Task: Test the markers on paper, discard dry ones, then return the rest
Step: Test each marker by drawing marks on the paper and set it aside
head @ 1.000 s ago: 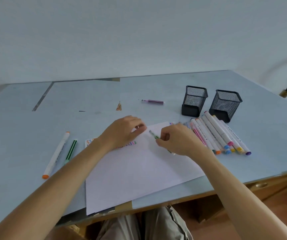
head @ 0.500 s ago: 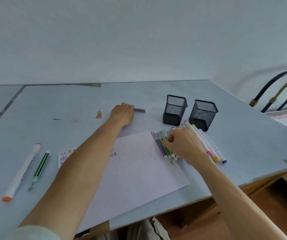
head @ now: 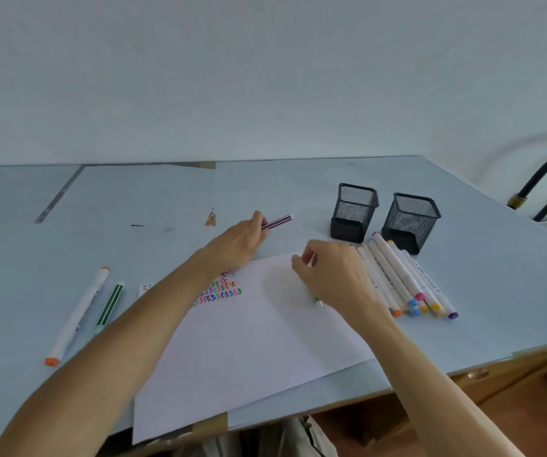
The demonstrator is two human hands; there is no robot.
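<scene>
Left hand (head: 237,242) past far edge of paper (head: 252,344), fingers gripping purple marker (head: 277,222); long axis runs left-right, free end pointing right and slightly far, raised a little. Right hand (head: 334,275) over paper's far right corner, fingers curled, pinching small pale thing I cannot identify; green marker (head: 317,301) end peeks from under palm. White markers (head: 400,278) in row right of hand, coloured ends near-right. Two mesh cups (head: 353,212) behind, upright. Orange marker (head: 77,315) and green striped marker (head: 109,306) far left on tabletop (head: 496,275), side by side.
</scene>
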